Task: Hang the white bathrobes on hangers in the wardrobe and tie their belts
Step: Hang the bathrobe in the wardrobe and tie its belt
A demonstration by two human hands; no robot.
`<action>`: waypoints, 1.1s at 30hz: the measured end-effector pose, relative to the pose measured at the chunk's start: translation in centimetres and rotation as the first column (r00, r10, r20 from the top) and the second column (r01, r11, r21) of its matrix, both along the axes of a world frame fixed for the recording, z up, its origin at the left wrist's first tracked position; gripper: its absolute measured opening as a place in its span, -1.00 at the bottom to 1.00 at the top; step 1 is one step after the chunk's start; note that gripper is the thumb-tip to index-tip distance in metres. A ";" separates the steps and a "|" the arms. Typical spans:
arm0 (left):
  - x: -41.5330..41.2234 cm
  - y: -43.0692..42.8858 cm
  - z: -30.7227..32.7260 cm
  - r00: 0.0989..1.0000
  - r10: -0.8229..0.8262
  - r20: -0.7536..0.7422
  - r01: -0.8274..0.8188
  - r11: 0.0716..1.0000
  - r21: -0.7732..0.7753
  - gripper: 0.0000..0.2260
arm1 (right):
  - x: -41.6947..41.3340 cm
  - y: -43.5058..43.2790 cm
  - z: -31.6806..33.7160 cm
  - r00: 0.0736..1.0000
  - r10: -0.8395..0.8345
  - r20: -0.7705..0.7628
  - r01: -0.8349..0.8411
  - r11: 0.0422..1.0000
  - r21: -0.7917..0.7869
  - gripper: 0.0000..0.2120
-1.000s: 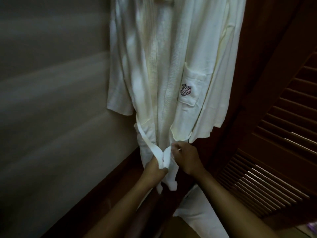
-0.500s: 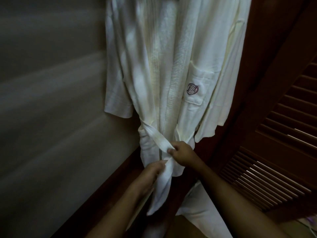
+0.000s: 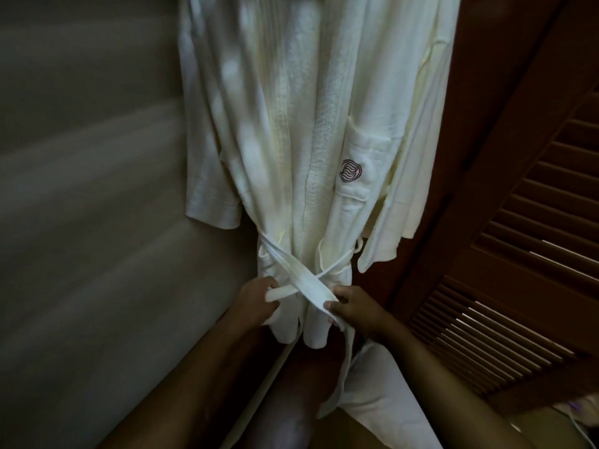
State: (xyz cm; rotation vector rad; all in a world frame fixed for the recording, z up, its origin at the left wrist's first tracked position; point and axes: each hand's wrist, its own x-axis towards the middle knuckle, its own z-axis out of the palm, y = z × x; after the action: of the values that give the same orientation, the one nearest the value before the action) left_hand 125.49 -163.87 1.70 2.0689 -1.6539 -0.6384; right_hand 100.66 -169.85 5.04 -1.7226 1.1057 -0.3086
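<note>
One white bathrobe (image 3: 291,140) is seen already hung, from 12 o'clock down to the middle of the view, inside the wardrobe. The hanger itself is cut off by the upper edge. Its belt (image 3: 299,281) is drawn round the waist and crossed in an X just below centre, but no knot is formed yet, so the tying is judged to be about half done. The end running towards 8 o'clock is gripped by the left hand (image 3: 256,301), whose fingers are curled round it. The end running towards 4 o'clock is pinched between thumb and fingers of the right hand (image 3: 356,311), and its tail hangs towards 6 o'clock.

A second white cloth (image 3: 376,387) is seen at 5 o'clock; whether it is another robe waiting to be hung cannot be told. A louvred door (image 3: 518,286) is seen at 3 to 4 o'clock. The scene is dim, the wall (image 3: 81,222) at 9 o'clock is blurred, and the belt's run behind the robe is hidden.
</note>
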 end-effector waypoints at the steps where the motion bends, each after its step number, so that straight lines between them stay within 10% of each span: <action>1: 0.1 0.0 -0.2 0.999 0.041 -0.031 -0.042 0.999 -0.026 -0.81 | -0.2 -0.2 -0.2 0.999 -0.001 -0.036 0.000 1.000 -0.031 -0.81; 9: 0.2 0.5 -0.2 0.848 -0.028 -0.530 0.090 0.992 0.092 -0.72 | 0.3 0.0 -0.6 0.997 -0.071 0.005 0.071 0.993 -0.096 -0.74; 18: -0.4 0.2 1.8 0.294 0.217 -0.931 0.164 0.948 0.273 -0.58 | 1.8 0.0 -0.6 0.999 -0.016 0.047 0.019 0.998 -0.067 -0.85; 33: -1.7 -0.2 2.7 0.420 0.193 -0.887 -0.024 0.979 0.202 -0.75 | 4.7 0.9 -2.6 0.985 -0.144 -0.092 0.126 0.976 -0.178 -0.89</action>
State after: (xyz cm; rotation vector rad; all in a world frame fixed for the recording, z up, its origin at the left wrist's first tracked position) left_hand 123.78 -164.11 4.35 1.3749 -0.7955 -1.5422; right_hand 105.38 -168.93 2.44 -1.8346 1.3082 -0.4129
